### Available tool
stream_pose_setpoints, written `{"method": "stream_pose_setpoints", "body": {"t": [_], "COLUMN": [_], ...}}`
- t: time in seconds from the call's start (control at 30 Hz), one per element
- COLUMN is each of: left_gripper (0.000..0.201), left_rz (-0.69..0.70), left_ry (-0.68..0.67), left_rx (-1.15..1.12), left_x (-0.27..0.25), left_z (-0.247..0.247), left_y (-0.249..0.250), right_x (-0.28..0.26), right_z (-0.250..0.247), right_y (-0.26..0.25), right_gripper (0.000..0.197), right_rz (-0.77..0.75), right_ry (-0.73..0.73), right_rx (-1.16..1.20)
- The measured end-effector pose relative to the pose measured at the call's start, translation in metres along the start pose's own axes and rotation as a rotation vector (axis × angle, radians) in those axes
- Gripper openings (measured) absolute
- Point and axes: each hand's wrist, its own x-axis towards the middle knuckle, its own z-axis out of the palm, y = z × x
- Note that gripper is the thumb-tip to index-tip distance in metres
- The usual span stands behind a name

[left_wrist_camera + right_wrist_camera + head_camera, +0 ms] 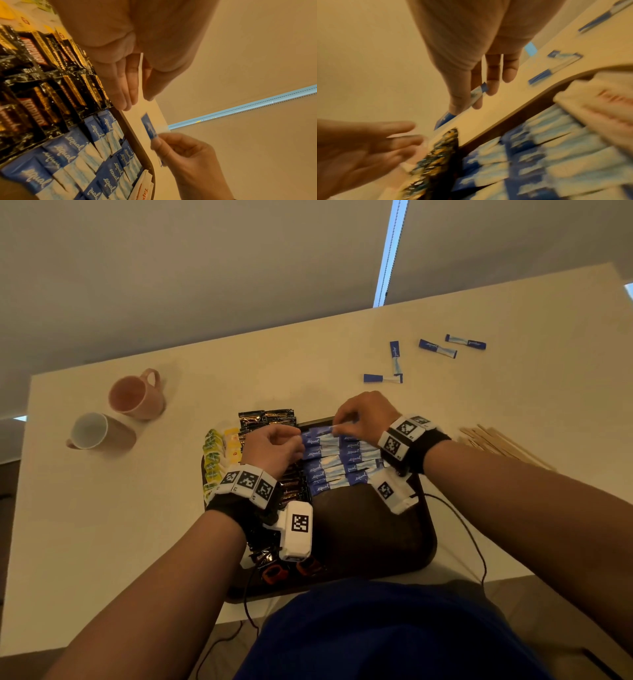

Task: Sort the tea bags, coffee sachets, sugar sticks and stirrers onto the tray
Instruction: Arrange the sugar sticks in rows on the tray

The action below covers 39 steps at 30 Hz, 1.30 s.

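A dark tray (363, 529) lies in front of me. It holds yellow and green tea bags (219, 453) at its left, black coffee sachets (267, 419) and rows of blue sugar sticks (329, 463). My right hand (339, 424) pinches one blue-and-white sugar stick (322, 430) over the tray's far edge. In the right wrist view the stick (476, 94) lies between thumb and fingers. My left hand (294, 440) hovers just left of the stick's free blue end, fingers nearly straight (123, 94). A thin pale sliver shows between its thumb and fingers; I cannot tell what it is.
Several loose sugar sticks (436, 348) lie on the white table beyond the tray, to the right. A bundle of wooden stirrers (496, 443) lies right of the tray. Two mugs (137, 395) (96, 433) stand at the left. A black cable (472, 535) runs past the tray's right side.
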Motion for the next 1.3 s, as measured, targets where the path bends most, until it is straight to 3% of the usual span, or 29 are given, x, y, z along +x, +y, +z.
{"method": "stream_pose_setpoints", "body": {"t": [0.17, 0.37, 0.57, 0.73, 0.87, 1.0, 1.07, 1.2, 1.3], "left_gripper": [0.014, 0.016, 0.012, 0.012, 0.014, 0.016, 0.016, 0.016, 0.016], "left_rz": [-0.021, -0.043, -0.078, -0.099, -0.093, -0.107, -0.115, -0.133, -0.127], "left_ry": [-0.013, -0.058, -0.129, -0.204, -0.206, -0.172, -0.154, -0.113, -0.108], "left_rx": [0.004, 0.028, 0.069, 0.077, 0.083, 0.058, 0.065, 0.080, 0.077], "left_x": [0.000, -0.001, -0.001, 0.001, 0.005, 0.008, 0.008, 0.010, 0.009], "left_z": [-0.001, 0.002, 0.025, 0.059, 0.077, 0.085, 0.085, 0.087, 0.089], "left_y": [-0.002, 0.001, 0.008, 0.020, 0.031, 0.038, 0.037, 0.034, 0.034], "right_x": [-0.002, -0.008, -0.007, 0.013, 0.048, 0.078, 0.087, 0.100, 0.098], "right_z": [-0.006, 0.014, 0.003, -0.048, -0.083, -0.083, -0.075, -0.068, -0.068], "right_y": [0.033, 0.036, 0.045, 0.078, 0.109, 0.115, 0.118, 0.125, 0.125], "right_gripper": [0.018, 0.025, 0.024, 0.028, 0.053, 0.079, 0.076, 0.037, 0.027], "right_rz": [0.142, 0.106, 0.084, 0.257, 0.442, 0.440, 0.423, 0.341, 0.345], "right_ry": [-0.055, -0.088, -0.045, 0.119, 0.104, -0.044, -0.058, -0.011, -0.015], "right_rx": [-0.176, -0.445, -0.329, -0.212, -0.286, -0.465, -0.465, -0.439, -0.420]}}
